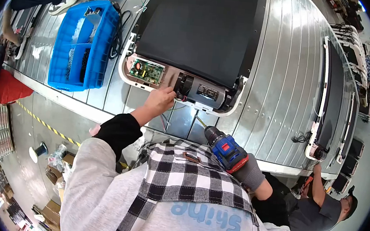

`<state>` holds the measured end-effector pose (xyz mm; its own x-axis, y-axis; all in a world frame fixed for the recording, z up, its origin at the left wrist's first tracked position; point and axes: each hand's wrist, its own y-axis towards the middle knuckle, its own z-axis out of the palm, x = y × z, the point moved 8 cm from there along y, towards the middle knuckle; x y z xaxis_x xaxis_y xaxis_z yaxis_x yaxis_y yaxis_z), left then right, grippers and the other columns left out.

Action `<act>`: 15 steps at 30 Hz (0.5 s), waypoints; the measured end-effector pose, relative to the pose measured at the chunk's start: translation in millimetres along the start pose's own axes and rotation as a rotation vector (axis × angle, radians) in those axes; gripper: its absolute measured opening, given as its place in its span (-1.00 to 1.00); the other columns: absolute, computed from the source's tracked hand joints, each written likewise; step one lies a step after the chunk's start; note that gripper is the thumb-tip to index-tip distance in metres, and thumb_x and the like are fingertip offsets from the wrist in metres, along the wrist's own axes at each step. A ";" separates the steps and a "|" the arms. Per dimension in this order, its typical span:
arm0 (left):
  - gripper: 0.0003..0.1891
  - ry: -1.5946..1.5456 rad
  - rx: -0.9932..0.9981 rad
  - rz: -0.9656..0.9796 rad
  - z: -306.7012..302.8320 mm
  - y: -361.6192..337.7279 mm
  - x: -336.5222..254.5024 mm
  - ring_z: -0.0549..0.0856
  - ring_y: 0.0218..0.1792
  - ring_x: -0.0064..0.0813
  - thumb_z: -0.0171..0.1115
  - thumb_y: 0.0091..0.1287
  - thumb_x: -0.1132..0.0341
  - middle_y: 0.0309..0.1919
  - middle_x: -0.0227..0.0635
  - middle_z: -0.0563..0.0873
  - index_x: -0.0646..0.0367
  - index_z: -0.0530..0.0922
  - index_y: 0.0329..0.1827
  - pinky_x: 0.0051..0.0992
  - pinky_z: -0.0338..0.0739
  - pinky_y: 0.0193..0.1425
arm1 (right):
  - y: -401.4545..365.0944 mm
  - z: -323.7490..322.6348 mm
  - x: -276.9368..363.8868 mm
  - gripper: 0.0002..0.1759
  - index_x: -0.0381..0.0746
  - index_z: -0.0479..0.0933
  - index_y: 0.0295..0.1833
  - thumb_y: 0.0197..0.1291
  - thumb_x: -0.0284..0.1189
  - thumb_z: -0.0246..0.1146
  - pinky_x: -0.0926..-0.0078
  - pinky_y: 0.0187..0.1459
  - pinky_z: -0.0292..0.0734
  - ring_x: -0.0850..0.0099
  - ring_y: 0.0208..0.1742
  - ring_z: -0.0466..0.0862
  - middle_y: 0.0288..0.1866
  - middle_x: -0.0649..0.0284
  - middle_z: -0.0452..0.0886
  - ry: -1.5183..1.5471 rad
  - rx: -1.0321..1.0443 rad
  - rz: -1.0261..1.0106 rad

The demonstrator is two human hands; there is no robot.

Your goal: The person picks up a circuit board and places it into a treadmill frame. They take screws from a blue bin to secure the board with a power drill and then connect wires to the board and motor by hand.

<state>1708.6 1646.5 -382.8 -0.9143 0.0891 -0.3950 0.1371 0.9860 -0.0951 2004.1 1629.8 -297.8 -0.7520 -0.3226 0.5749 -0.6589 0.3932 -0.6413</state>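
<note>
A walking-pad treadmill (198, 27) with a black belt lies on the metal-slat line, its motor end towards me. In that end sit a green circuit board (147, 71) and a cylindrical motor (209, 94). My left hand (160, 100) is bent at the frame's near edge, fingers pinched together beside the motor and its wires; what they hold is hidden. My right hand (249, 171), in a grey glove, grips a blue cordless drill (228, 151). The drill's long bit points up and left, its tip just short of the treadmill's front edge.
Left of the treadmill stands a blue divided bin (57, 65) with small parts, beside a black cable (120, 36). More treadmills (330, 91) lie to the right, where a co-worker (320, 211) holds an orange-handled tool. Another person stands at the upper left.
</note>
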 end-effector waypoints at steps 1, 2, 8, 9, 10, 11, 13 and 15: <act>-0.87 0.022 0.028 -0.042 3.6 -2.8 -1.9 0.61 -0.33 -0.27 0.23 0.00 0.34 -0.42 -0.33 0.51 0.10 0.49 -0.41 -0.29 0.54 -0.36 | -0.8 3.0 -1.1 -0.62 -0.13 0.58 -0.32 -0.02 -0.03 0.27 0.25 -0.31 0.54 0.10 -0.34 0.64 -0.45 0.10 0.63 -0.001 -0.021 -0.028; -0.86 0.030 -0.014 -0.019 3.1 -3.0 -2.6 0.62 -0.34 -0.26 0.23 0.00 0.33 -0.42 -0.34 0.52 0.10 0.50 -0.38 -0.27 0.54 -0.36 | -3.0 0.3 -1.9 -0.62 -0.12 0.57 -0.31 -0.03 -0.03 0.28 0.24 -0.30 0.54 0.10 -0.33 0.64 -0.45 0.11 0.64 0.031 -0.015 -0.017; -0.85 0.136 0.120 -0.127 4.3 1.7 0.2 0.65 -0.38 -0.23 0.22 0.06 0.25 -0.42 -0.28 0.60 0.11 0.51 -0.38 -0.25 0.55 -0.39 | 0.8 -3.5 -4.1 -0.61 -0.14 0.57 -0.31 -0.02 -0.02 0.28 0.24 -0.31 0.54 0.09 -0.34 0.64 -0.44 0.09 0.64 0.018 -0.019 -0.001; -0.84 0.157 0.165 -0.174 5.8 0.0 1.4 0.66 -0.40 -0.21 0.21 0.08 0.24 -0.43 -0.25 0.61 0.13 0.51 -0.39 -0.24 0.55 -0.40 | 2.2 -1.8 -6.2 -0.60 -0.14 0.56 -0.31 -0.02 -0.02 0.28 0.24 -0.30 0.55 0.08 -0.33 0.64 -0.42 0.08 0.64 0.019 -0.012 -0.004; -0.84 0.161 0.169 -0.176 7.2 -0.3 2.6 0.66 -0.43 -0.19 0.21 0.09 0.23 -0.45 -0.23 0.61 0.14 0.51 -0.41 -0.23 0.54 -0.41 | 3.4 -2.6 -6.4 -0.60 -0.14 0.56 -0.30 -0.02 -0.01 0.28 0.24 -0.30 0.55 0.08 -0.33 0.64 -0.42 0.08 0.64 0.005 -0.003 0.002; -0.83 0.164 0.173 -0.176 10.5 0.1 4.5 0.66 -0.46 -0.18 0.20 0.10 0.23 -0.47 -0.21 0.62 0.15 0.51 -0.44 -0.23 0.54 -0.41 | 3.6 -5.4 -5.2 -0.59 -0.14 0.57 -0.30 -0.02 -0.01 0.28 0.24 -0.30 0.55 0.08 -0.33 0.64 -0.42 0.08 0.64 -0.009 0.005 0.010; -0.81 0.164 0.130 -0.168 8.6 3.9 3.7 0.65 -0.51 -0.15 0.19 0.11 0.22 -0.55 -0.18 0.61 0.16 0.51 -0.51 -0.21 0.53 -0.43 | 0.3 -8.6 -3.8 -0.59 -0.14 0.57 -0.30 -0.02 0.00 0.28 0.24 -0.30 0.55 0.08 -0.33 0.64 -0.42 0.08 0.64 0.003 0.007 0.026; -0.77 0.114 0.012 -0.261 5.2 11.0 16.3 0.66 -0.51 -0.16 0.17 0.10 0.21 -0.58 -0.17 0.64 0.15 0.55 -0.62 -0.21 0.53 -0.44 | -2.0 -12.3 -4.8 -0.59 -0.14 0.57 -0.31 -0.02 0.00 0.28 0.24 -0.31 0.54 0.07 -0.33 0.64 -0.42 0.07 0.64 0.056 -0.009 0.041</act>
<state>1697.3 1658.1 -395.1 -0.9562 -0.1519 -0.2504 -0.1051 0.9760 -0.1907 2009.3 1641.2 -293.0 -0.7762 -0.2574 0.5755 -0.6268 0.4133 -0.6605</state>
